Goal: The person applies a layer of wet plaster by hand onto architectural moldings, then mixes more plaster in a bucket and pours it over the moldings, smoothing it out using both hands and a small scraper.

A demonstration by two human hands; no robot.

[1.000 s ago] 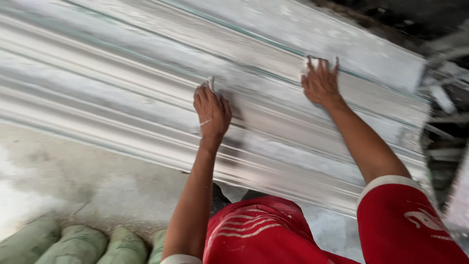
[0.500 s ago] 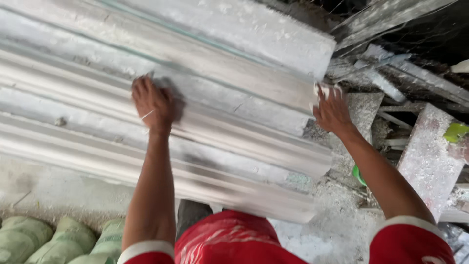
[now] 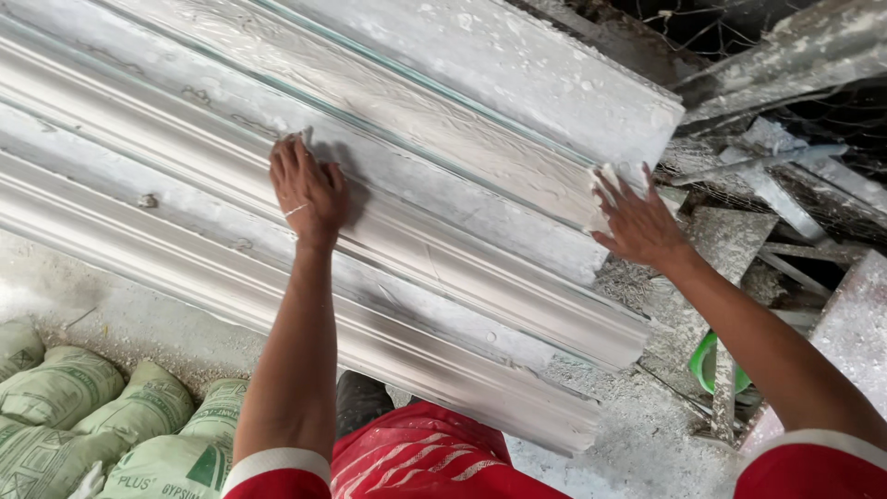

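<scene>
- The long white plaster cornice moulding [image 3: 443,268] lies slantwise across the view, from upper left to its cut end at lower right, among several like lengths stacked side by side.
- The left hand [image 3: 307,189] rests flat and open on the moulding's ridged face, fingers spread.
- The right hand [image 3: 637,220] presses open against the end of the stack, fingers extended.
- Green sacks [image 3: 92,416] sit on the floor at lower left.
- Broken plaster scraps [image 3: 767,212] are piled to the right, a green object [image 3: 704,362] among them.

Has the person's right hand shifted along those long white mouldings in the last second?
Yes. The right hand has slid to the end of the white moulding, where a second ago it rested further in from that end.
</scene>
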